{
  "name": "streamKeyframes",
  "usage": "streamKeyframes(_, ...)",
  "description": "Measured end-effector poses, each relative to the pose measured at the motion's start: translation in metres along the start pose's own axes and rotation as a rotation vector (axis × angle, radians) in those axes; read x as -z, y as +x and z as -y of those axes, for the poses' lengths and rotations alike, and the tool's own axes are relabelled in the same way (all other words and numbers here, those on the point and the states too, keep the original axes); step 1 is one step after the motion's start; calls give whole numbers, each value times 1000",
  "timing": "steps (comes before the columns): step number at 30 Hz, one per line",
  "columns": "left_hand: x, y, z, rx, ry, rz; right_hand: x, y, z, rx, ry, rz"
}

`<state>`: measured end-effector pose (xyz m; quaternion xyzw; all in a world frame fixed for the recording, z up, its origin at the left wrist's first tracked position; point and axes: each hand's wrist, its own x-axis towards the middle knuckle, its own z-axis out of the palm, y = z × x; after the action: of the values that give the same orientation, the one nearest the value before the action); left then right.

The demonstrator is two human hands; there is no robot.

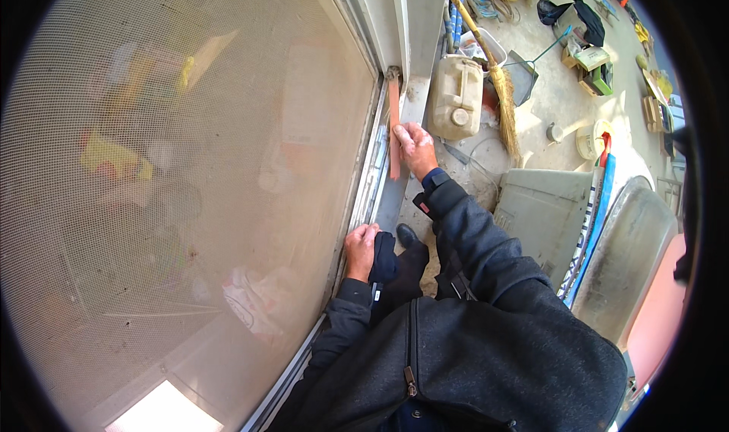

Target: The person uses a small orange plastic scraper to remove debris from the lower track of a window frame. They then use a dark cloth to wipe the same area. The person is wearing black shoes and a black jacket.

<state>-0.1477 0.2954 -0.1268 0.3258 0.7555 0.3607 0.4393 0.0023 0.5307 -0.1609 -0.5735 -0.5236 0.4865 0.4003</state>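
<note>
My right hand grips a flat reddish strip between thumb and fingers. The strip lies lengthwise along the metal window track, and its far end touches a dark, dirty lump at the frame's corner. Closer to my body, my left hand is closed on a bunched dark cloth, beside the same track. A large mesh screen fills the left side of the view.
Right of the sill stand a plastic jerrycan, a straw broom, a dustpan and a white tub. A grey panel is near my right arm. Boxes and a bucket stand farther off.
</note>
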Motion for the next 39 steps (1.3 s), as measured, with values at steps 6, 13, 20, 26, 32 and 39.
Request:
streamKeyframes(6, 0, 0, 0, 7, -12, 11, 1, -2, -4, -96, 128, 13)
streamKeyframes(13, 0, 0, 0, 14, -5, 16, 6, -7, 1, -120, 284, 89)
streamKeyframes(20, 0, 1, 4, 7, -22, 9, 38, -55, 13, -174, 325, 131)
streamKeyframes(26, -1, 1, 3, 14, -33, 8, 64, -124, 1, -373, 452, 111)
streamKeyframes(32, -1, 1, 8, -17, 3, 2, 72, -138, -27, -712, 995, 145)
streamKeyframes(39, -1, 2, 10, -45, 42, -8, 82, -108, 0, -395, 670, 68)
